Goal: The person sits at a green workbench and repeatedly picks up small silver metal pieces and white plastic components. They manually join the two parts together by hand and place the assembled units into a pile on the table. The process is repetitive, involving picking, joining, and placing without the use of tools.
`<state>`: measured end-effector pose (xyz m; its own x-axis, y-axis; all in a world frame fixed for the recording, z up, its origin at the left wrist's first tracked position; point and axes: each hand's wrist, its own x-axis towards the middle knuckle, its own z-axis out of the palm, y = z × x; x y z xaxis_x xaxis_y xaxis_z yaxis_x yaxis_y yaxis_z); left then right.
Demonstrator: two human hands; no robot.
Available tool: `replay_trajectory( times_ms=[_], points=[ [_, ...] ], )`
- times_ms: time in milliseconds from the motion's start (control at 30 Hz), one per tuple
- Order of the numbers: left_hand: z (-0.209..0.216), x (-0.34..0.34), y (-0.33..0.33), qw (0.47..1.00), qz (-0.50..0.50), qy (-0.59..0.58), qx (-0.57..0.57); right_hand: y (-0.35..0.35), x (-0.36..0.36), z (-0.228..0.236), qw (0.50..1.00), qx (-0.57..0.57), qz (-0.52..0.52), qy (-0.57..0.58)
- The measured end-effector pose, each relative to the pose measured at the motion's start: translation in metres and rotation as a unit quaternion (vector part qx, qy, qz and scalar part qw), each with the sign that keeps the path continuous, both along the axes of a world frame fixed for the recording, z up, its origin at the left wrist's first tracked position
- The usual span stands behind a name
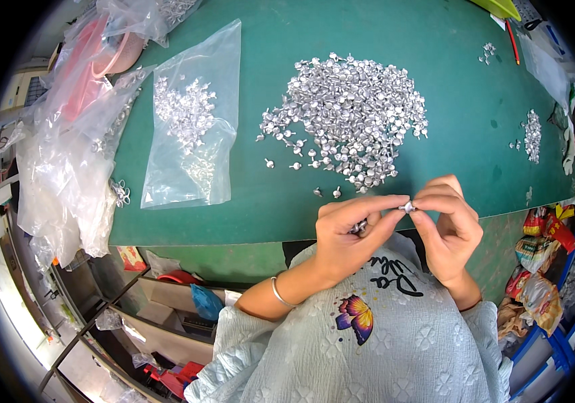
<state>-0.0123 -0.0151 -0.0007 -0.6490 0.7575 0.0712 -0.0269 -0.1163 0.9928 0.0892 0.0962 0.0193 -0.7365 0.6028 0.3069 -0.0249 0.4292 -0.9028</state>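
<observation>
Just past the table's near edge, my left hand [348, 235] and my right hand [450, 232] meet fingertip to fingertip. Pinched between them is a small silvery metal part [407, 207], mostly covered by the fingers. More such metal parts [358, 227] show in the curl of my left hand. Beyond my hands lies a big heap of small silvery metal parts [354, 111] with rounded heads and thin stems. A few loose ones [336, 192] lie at the heap's near side, close to my left hand.
Left of the heap, a clear plastic bag [223, 161] holds more metal pieces on the green table [260, 215]. Further left are crumpled plastic bags [59, 181] and a pink basket [123, 57]. Small piles of metal pieces [532, 136] and a red pencil [513, 43] lie at the right.
</observation>
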Motion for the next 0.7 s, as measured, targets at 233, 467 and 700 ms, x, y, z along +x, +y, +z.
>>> replay_trajectory(
  times_ms=[233,467,700],
  points=[
    [-0.004,0.003,0.005,0.996,0.037,-0.033,-0.07,0.02,0.009,-0.015,0.995,0.036,-0.091,-0.034],
    [-0.029,-0.004,-0.014,0.977,0.087,-0.136,-0.135,0.169,0.107,-0.103,0.865,0.143,-0.436,-0.201],
    [-0.032,-0.011,-0.014,0.915,0.058,-0.392,-0.072,0.181,0.118,-0.097,0.73,0.363,-0.461,-0.35]
  ],
)
